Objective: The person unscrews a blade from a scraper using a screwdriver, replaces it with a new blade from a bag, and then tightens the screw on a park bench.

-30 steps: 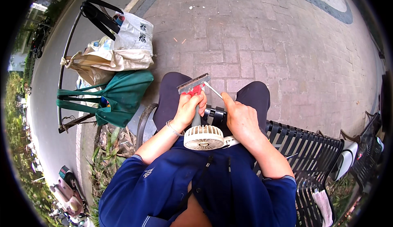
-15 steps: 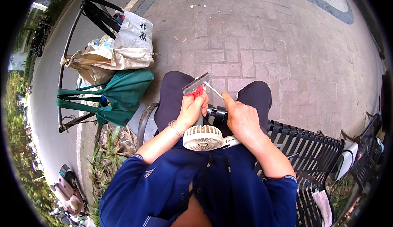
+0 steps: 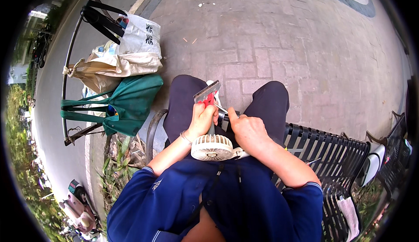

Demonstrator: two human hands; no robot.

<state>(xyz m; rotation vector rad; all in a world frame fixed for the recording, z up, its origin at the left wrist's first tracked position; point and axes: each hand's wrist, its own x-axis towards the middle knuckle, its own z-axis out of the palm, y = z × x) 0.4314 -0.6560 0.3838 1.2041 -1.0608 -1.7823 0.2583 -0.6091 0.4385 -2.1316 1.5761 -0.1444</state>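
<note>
My left hand [image 3: 203, 119] is closed round a scraper [image 3: 207, 93] with a wide, dirty grey blade and a red head. The blade tilts up to the right above my lap. In my right hand [image 3: 248, 131] is a thin metal rod [image 3: 221, 109], its index finger stretched along it. The rod's tip is close beside the red head; whether they touch I cannot tell. My fingers hide the rod's other end. A cream handheld fan [image 3: 212, 147] rests against my front, just below my left hand.
A metal-framed cart [image 3: 72, 54] at left carries a white bag [image 3: 139, 32], a beige bag [image 3: 102, 72] and a green bag [image 3: 135, 102]. A black slatted bench [image 3: 327, 155] extends right, with a pinkish cloth [image 3: 348, 216] on it. Brick paving [image 3: 257, 37] lies ahead.
My right hand has moved left and nearer to me. The rod's tip has gone from the blade's right end down beside the red head. My left hand keeps hold of the scraper.
</note>
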